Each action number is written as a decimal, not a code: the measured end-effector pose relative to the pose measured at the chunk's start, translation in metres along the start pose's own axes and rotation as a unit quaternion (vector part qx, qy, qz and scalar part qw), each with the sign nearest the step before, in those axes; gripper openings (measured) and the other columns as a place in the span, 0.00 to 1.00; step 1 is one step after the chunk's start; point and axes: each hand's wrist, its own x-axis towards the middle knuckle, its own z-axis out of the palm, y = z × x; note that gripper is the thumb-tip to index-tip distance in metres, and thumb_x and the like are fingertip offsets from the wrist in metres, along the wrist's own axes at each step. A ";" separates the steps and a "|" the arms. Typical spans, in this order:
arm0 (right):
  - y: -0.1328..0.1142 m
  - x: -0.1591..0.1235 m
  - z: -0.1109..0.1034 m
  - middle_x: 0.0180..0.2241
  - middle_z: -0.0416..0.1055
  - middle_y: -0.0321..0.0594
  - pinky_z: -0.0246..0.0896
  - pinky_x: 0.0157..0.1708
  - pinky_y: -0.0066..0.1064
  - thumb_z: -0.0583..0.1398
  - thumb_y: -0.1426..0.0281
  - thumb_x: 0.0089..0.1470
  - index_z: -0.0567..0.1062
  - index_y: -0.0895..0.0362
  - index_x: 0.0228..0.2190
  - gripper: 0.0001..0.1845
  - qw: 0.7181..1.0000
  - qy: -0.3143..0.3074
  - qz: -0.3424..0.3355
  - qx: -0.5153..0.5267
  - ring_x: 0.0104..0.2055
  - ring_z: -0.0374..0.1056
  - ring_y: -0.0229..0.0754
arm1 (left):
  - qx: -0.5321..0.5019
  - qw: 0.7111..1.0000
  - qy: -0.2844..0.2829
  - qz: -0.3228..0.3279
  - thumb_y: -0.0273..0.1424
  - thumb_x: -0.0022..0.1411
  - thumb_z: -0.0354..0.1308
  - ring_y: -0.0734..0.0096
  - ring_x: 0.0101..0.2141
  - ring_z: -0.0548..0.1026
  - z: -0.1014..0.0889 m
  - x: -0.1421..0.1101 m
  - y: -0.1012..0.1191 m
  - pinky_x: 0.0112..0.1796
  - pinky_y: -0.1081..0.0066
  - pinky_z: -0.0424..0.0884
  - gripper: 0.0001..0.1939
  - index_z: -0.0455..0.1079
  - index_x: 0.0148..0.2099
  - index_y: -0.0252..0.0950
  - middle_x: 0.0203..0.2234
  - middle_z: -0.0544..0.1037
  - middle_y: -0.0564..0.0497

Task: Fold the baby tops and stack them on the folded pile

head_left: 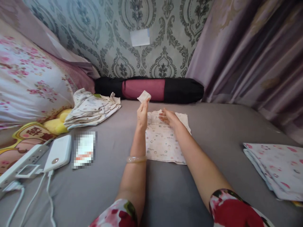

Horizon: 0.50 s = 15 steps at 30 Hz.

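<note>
A pale baby garment (pixel 163 143) with small printed figures lies flat on the bed in front of me. My left hand (pixel 142 113) is closed at its left edge, and a flap of white cloth (pixel 144 96) sticks up from between the fingers. It looks like a sleeve end, but my hand hides whether it joins the garment. Over the garment's upper part is my right hand (pixel 169 117), open, its fingers a little apart and pointing left. Nothing shows in it.
Crumpled printed clothes (pixel 92 108) lie at the left. Near them are a power strip (pixel 33 157), a white power bank (pixel 58 153) with cables, and a blurred packet (pixel 84 149). A folded cloth (pixel 276 170) lies right. A black-and-pink bolster (pixel 144 90) borders the wall.
</note>
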 end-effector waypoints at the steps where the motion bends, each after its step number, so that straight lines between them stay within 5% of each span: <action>1: 0.001 -0.006 -0.009 0.35 0.74 0.44 0.68 0.32 0.30 0.50 0.64 0.64 0.70 0.58 0.41 0.13 0.998 -0.002 0.032 0.059 0.31 0.73 0.39 | 0.028 0.999 -0.041 0.017 0.34 0.65 0.56 0.60 0.58 0.67 0.004 -0.004 -0.004 0.60 0.59 0.59 0.10 0.75 0.44 0.36 0.47 0.76 0.47; 7: 0.013 -0.032 -0.045 0.32 0.74 0.45 0.70 0.35 0.34 0.44 0.60 0.67 0.68 0.57 0.40 0.18 0.973 -0.015 0.086 0.215 0.32 0.73 0.41 | 0.254 0.942 -0.209 0.067 0.38 0.66 0.52 0.57 0.56 0.68 0.018 -0.030 -0.036 0.60 0.58 0.57 0.17 0.74 0.50 0.34 0.51 0.74 0.42; 15: 0.017 -0.035 -0.057 0.22 0.68 0.39 0.69 0.33 0.32 0.42 0.50 0.64 0.68 0.55 0.29 0.27 0.964 -0.056 0.061 0.253 0.30 0.70 0.42 | 0.424 0.825 -0.372 0.036 0.41 0.66 0.49 0.55 0.58 0.66 0.023 -0.053 -0.061 0.59 0.55 0.57 0.19 0.72 0.53 0.41 0.54 0.72 0.44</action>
